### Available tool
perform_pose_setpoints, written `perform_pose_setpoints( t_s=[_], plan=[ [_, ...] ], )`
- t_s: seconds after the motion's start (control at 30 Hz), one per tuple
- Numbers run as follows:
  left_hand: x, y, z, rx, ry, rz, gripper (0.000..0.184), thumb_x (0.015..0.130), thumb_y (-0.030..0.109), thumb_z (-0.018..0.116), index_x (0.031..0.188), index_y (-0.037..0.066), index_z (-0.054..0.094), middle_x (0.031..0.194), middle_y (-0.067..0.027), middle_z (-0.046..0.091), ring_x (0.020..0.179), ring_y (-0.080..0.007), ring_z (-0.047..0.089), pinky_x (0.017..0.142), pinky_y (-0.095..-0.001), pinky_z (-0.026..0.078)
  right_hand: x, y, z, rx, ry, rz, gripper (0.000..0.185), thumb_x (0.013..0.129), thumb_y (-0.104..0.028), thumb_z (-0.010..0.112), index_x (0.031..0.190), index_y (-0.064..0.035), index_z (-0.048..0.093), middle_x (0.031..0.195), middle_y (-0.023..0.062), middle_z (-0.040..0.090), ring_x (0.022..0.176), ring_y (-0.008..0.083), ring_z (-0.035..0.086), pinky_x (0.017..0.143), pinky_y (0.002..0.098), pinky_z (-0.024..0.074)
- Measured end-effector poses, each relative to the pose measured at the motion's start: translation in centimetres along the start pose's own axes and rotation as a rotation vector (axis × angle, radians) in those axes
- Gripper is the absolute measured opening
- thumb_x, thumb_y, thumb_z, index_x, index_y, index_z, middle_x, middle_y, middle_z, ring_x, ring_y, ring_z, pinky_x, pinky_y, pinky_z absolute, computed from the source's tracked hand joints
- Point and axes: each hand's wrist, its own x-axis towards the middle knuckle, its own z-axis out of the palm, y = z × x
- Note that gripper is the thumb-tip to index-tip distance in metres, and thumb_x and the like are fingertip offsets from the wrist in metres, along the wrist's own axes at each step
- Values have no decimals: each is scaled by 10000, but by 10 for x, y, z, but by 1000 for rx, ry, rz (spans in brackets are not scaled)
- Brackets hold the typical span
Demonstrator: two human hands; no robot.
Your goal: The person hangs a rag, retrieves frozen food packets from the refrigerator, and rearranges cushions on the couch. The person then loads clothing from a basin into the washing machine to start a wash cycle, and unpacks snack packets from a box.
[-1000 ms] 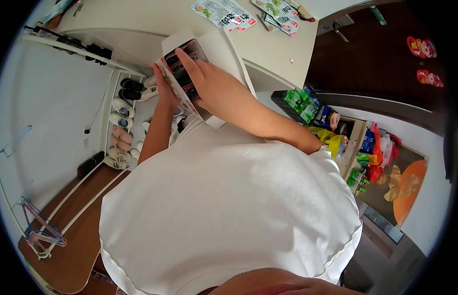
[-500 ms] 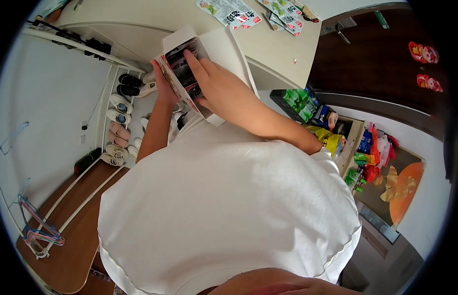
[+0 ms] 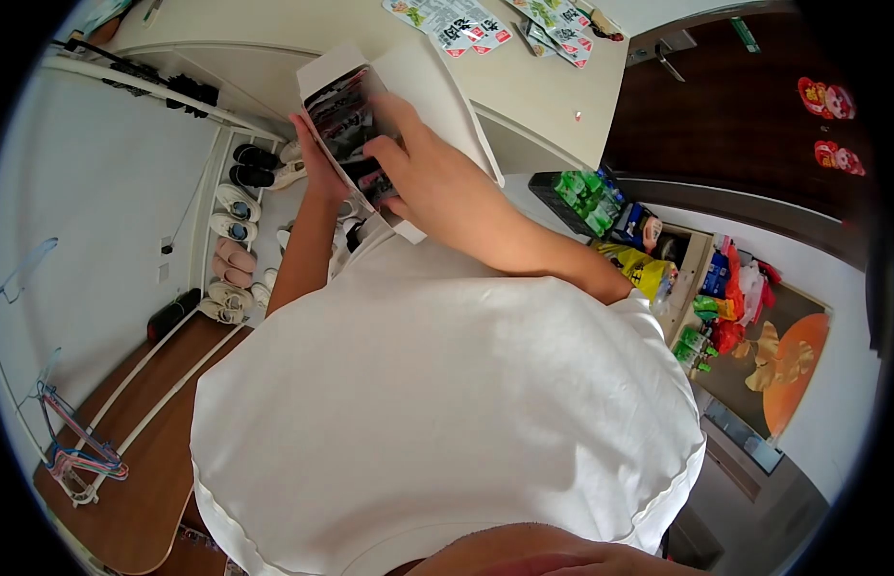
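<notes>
An open white cardboard box (image 3: 332, 65) is tilted in front of my chest, its opening showing dark packets (image 3: 341, 120) with red and white print. My left hand (image 3: 319, 165) supports the box from its left side, fingers along the outer wall. Over the opening, my right hand (image 3: 413, 158) has its fingers apart, some reaching inside at the packets; the fingertips are slightly blurred. White and green sachets (image 3: 457, 24) lie on the cream table (image 3: 543, 101) beyond the box, with more sachets (image 3: 555, 29) to their right.
Shoes (image 3: 238, 202) stand on a rack at the left, above a brown board (image 3: 130, 461) with hangers (image 3: 82, 456). At the right are a black crate (image 3: 553, 197) of green bottles, a yellow bag (image 3: 639, 274) and a dark door (image 3: 725, 125).
The box has shifted slightly left and tipped, showing more of the packets. My right hand's fingers have spread and moved over the opening.
</notes>
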Motion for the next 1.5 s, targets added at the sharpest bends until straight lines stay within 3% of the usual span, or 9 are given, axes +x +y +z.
perform_pose_setpoints(
  t_s=[0.2,0.3,0.37,0.47,0.63,0.73,1.03,1.13,1.5],
  plan=[
    [-2,6,-5,112,110,66,711,1049,652,323,1506,124,461,1452,-123,567,1261,-311,598,1071,-474,513,0,5,0,-97,-100,-97,478,729,-72,801,1145,-11,573,1174,112,542,1029,287,620,803,375,567],
    [-3,7,-3,252,273,92,830,1016,751,224,1533,136,434,1483,-103,549,1289,-281,584,1070,-442,504,-1,1,1,-116,-67,-145,440,753,-77,753,1153,10,591,1098,109,549,1008,260,617,775,345,572],
    [-3,9,-8,28,-32,45,827,1020,744,223,1523,128,447,1470,-106,561,1288,-281,586,1069,-440,504,-2,-1,-1,-118,-53,-155,448,749,-81,753,1159,12,598,1083,105,546,1011,258,615,766,343,571],
    [-1,11,-6,299,245,75,858,1006,765,233,1511,110,462,1453,-110,576,1282,-290,590,1076,-449,499,-3,-1,-8,-159,-173,-144,423,784,-108,759,1167,12,624,1080,104,546,1004,268,612,762,353,564],
    [-5,7,-2,208,211,44,801,1029,713,278,1509,98,461,1460,-135,560,1288,-331,578,1107,-478,476,3,3,-17,-17,-124,-131,265,933,-264,681,963,-6,732,1064,109,601,1002,269,606,810,387,542],
    [-7,2,15,346,333,20,832,1021,738,255,1524,106,453,1471,-118,561,1315,-307,560,1123,-455,454,23,20,1,-179,-78,-275,200,896,-181,685,942,9,728,1162,132,620,1085,299,594,904,397,536],
    [-8,-4,28,313,559,-38,775,1007,747,328,1489,165,501,1468,-42,568,1346,-239,538,1149,-401,416,41,36,48,-281,-94,-212,290,769,-48,712,1045,38,695,1120,193,654,1058,325,629,889,361,562],
    [-8,-7,11,320,492,-30,780,1006,747,336,1493,159,494,1473,-41,563,1351,-237,534,1155,-401,409,40,40,52,-298,-284,-118,330,732,-45,735,1054,25,707,1131,194,654,1057,318,638,870,362,572],
    [-5,-9,9,355,448,-92,793,1005,740,358,1525,148,448,1466,-68,563,1289,-251,592,1112,-413,467,34,53,23,-300,-95,-173,181,764,-69,716,938,-35,680,997,98,708,1033,300,645,825,378,570]
  ],
)
